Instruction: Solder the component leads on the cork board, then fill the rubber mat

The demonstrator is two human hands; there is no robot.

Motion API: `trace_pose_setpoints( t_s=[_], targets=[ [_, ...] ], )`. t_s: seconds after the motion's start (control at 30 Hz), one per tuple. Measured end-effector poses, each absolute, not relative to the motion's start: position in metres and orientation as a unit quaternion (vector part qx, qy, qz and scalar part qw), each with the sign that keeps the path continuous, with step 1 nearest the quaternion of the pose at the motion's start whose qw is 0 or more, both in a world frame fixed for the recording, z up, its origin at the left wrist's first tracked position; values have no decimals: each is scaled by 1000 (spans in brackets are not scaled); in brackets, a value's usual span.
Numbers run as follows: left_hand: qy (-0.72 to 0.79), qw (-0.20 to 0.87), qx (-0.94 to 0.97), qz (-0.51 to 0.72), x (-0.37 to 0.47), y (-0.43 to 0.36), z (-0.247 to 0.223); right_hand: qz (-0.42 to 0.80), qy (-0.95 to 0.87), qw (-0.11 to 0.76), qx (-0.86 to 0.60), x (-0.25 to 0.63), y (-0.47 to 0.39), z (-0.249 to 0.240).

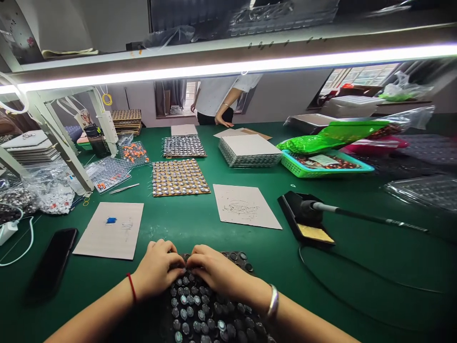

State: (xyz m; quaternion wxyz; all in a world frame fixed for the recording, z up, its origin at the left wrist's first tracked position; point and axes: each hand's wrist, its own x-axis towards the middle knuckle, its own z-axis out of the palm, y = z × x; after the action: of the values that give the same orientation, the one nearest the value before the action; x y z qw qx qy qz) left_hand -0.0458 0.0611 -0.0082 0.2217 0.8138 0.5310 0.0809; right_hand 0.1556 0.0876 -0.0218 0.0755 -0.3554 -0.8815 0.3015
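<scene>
The board [210,313], set with round parts [201,315], lies directly under the fingertips of both hands. At the board's far portion, thumb and forefinger of the left hand [159,267] and right hand [216,270] bend close together, the two hands nearly meeting; whether they grip a part cannot be told. Both forearms slant inward from either side of the board.

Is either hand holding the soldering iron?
No, the soldering iron sits in its black stand, while the left hand and right hand are both at the rows of round parts.
</scene>
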Motion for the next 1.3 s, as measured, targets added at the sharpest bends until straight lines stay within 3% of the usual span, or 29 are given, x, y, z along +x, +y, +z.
trace_pose_setpoints(
  t_s=[0.7,1.03,1.3],
  targets=[
    [598,295,742,74,-47,44,-9,253,-923,26,-290,142,76,-17],
    [638,310,700,78,-89,57,5,322,-909,59,-260,143,80,-13],
    [651,279,702,78,-83,56,1,398,-833,94,-373,131,116,-16]
  ],
)
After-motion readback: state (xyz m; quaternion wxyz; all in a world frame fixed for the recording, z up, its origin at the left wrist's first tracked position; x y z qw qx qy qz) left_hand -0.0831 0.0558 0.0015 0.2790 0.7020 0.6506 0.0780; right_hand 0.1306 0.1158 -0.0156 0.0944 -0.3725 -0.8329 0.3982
